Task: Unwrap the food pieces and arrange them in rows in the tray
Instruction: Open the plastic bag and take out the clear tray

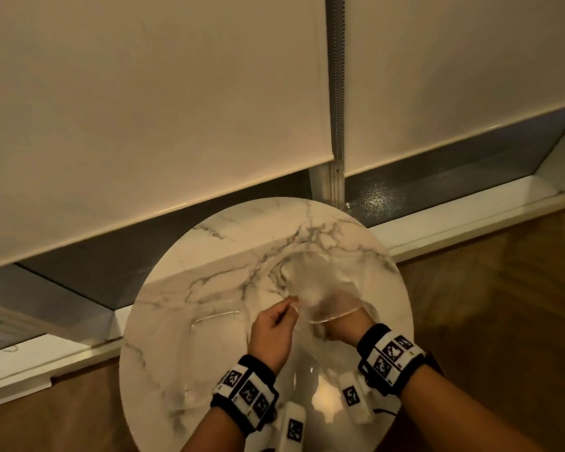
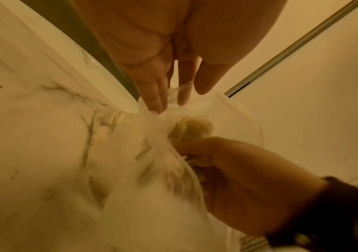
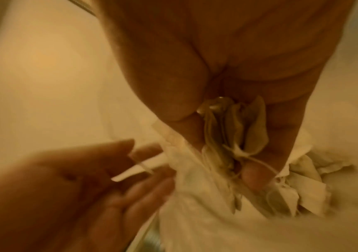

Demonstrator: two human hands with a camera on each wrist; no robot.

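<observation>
L hand (image 1: 272, 327) fingers pinching, R hand (image 1: 343, 326) fingers curled gripping, wrists close

Bare marble table (image 1: 183, 288) left of plastic wrap (image 1: 320, 288)

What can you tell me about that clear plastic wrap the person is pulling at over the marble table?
The plastic wrap is thin, see-through and crumpled, stretched in the air above the round marble table. The left hand pinches one edge with its fingertips; the right hand grips a bunched part from below. In the wrist views pale, soft-looking food is gathered inside it, with a thin string; blur hides finer detail.
</observation>
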